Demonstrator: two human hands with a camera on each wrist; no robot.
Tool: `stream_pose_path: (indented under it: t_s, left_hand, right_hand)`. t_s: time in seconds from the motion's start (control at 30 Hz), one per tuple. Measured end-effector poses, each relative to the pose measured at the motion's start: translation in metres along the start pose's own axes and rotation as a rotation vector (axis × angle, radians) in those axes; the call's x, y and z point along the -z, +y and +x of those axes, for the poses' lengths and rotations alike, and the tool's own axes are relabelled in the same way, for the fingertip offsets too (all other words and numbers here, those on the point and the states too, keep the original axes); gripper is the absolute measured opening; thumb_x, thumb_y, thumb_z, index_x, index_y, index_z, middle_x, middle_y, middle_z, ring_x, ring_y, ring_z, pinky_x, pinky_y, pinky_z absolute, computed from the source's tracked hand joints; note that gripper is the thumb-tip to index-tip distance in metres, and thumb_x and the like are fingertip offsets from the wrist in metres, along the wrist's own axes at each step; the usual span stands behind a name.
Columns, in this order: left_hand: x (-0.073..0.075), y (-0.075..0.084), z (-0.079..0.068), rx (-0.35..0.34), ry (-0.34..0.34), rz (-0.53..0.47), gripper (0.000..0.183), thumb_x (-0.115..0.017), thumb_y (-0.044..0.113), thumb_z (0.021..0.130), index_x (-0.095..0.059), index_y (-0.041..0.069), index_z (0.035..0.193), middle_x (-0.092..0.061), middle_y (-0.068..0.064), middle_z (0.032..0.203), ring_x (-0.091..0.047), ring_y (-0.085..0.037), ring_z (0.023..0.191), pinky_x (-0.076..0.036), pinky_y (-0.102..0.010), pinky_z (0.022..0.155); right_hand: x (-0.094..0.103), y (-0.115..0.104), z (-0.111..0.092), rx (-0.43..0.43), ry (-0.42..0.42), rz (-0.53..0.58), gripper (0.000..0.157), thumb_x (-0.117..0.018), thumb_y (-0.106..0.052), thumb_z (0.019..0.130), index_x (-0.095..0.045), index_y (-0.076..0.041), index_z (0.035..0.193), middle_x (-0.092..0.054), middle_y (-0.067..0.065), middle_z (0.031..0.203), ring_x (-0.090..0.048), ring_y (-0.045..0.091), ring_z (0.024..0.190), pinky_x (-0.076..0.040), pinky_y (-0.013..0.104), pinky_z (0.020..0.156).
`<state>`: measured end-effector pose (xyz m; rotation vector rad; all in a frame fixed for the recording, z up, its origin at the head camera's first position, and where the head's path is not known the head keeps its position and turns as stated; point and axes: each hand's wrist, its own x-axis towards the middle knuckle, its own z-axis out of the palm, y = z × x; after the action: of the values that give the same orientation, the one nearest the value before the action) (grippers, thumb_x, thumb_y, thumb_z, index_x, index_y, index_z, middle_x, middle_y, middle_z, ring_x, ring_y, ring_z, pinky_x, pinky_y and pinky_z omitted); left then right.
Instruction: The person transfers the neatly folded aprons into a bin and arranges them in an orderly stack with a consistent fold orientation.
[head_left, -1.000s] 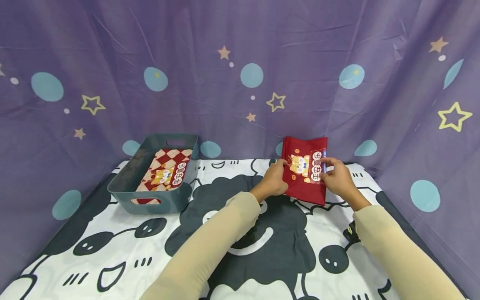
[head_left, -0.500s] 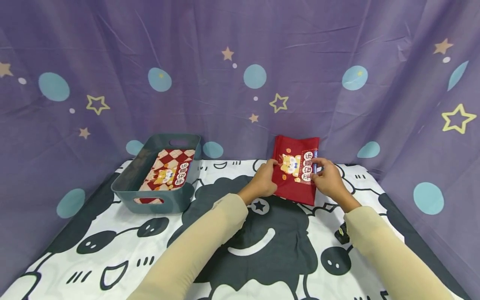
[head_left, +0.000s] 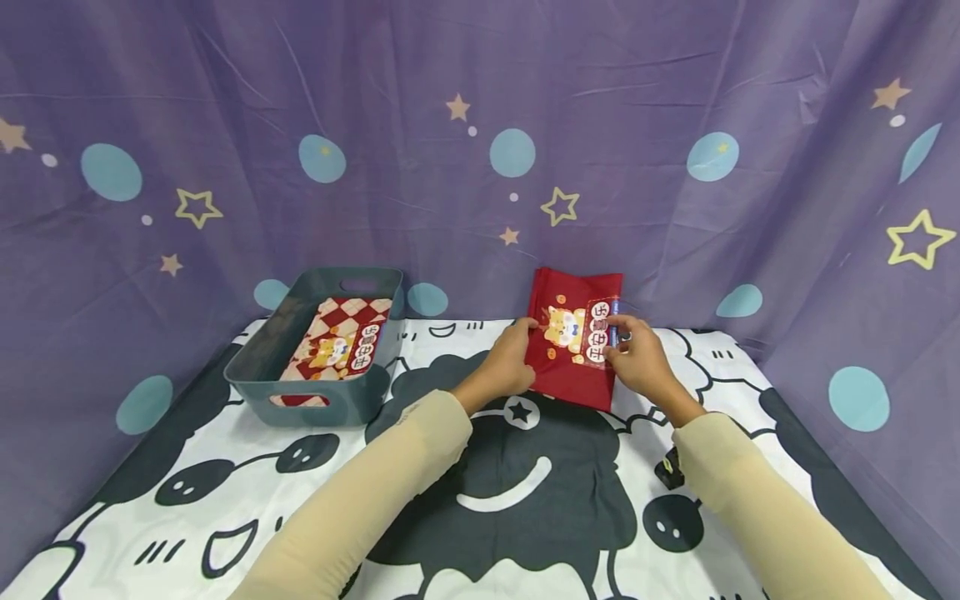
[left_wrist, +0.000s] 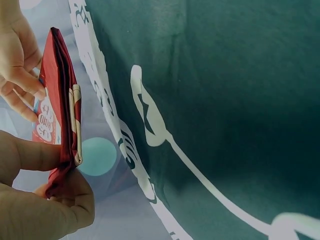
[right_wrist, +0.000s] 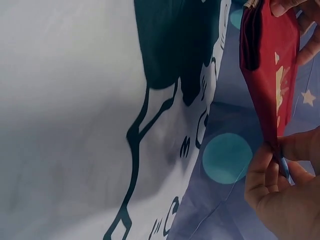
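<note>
A folded red cloth with a printed cartoon dog and white lettering hangs between my two hands over the far part of the table. My left hand pinches its left edge between thumb and fingers. On the opposite edge, by a blue strip, my right hand pinches it too. Seen edge-on in the left wrist view, the cloth shows several stacked layers and a cream-and-red piece on its back side. The right wrist view shows the cloth raised off the table.
A grey-blue plastic basket stands on the left, holding a folded checkered cloth with a similar dog print. A black-and-white patterned cover lies over the table. Behind rises a purple curtain. A small dark object shows beside my right sleeve.
Both hands have carried the red cloth a little to the left, keeping their hold on its two edges. The basket's place in the view has shifted slightly right.
</note>
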<state>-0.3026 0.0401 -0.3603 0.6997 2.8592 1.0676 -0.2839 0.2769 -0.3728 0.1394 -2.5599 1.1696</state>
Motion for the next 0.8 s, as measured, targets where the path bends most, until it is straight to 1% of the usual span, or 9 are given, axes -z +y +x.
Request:
stream_pose_path:
  t_s: [0.1,0.23,0.5,0.6,0.8]
  left_hand:
    - [0.004,-0.003,-0.004,-0.002,0.002,-0.015,0.079,-0.060,-0.014,0.078,-0.035,0.007,0.150,-0.048,-0.017,0.139,-0.049,-0.026,0.121,-0.052,-0.037,0.095]
    - [0.008,-0.008,-0.010,0.014,0.000,-0.032,0.080,-0.061,-0.013,0.078,-0.035,0.008,0.150,-0.048,-0.016,0.138,-0.049,-0.027,0.122,-0.055,-0.037,0.092]
    - [0.017,-0.016,-0.019,-0.005,0.023,-0.045,0.077,-0.061,-0.012,0.080,-0.035,0.007,0.150,-0.048,-0.017,0.140,-0.048,-0.029,0.126,-0.052,-0.041,0.099]
    - [0.019,-0.018,-0.023,0.002,0.027,-0.050,0.076,-0.062,-0.012,0.081,-0.036,0.007,0.150,-0.048,-0.016,0.140,-0.049,-0.028,0.126,-0.052,-0.041,0.099]
    - [0.025,-0.020,-0.032,0.002,0.044,-0.048,0.074,-0.062,-0.011,0.085,-0.036,0.007,0.151,-0.048,-0.016,0.143,-0.047,-0.028,0.129,-0.049,-0.043,0.104]
  right_hand:
    - [-0.004,-0.002,0.000,0.011,-0.002,0.002,0.049,-0.066,0.005,0.091,-0.053,0.005,0.139,-0.053,0.026,0.122,-0.065,0.036,0.095,-0.052,0.027,0.064]
    - [-0.008,-0.006,0.001,0.038,-0.006,0.013,0.049,-0.066,0.006,0.091,-0.053,0.006,0.138,-0.054,0.026,0.120,-0.066,0.036,0.094,-0.053,0.027,0.063]
    - [-0.015,-0.015,0.001,0.067,-0.009,0.011,0.049,-0.067,0.004,0.091,-0.054,0.004,0.139,-0.054,0.025,0.121,-0.068,0.037,0.095,-0.056,0.032,0.067]
    - [-0.018,-0.020,0.000,0.075,-0.017,0.009,0.050,-0.067,0.002,0.092,-0.054,0.003,0.140,-0.054,0.024,0.122,-0.069,0.037,0.096,-0.056,0.035,0.070]
    - [-0.023,-0.028,-0.002,0.083,-0.026,-0.003,0.050,-0.067,0.000,0.093,-0.054,0.001,0.141,-0.054,0.023,0.123,-0.069,0.036,0.098,-0.057,0.039,0.073]
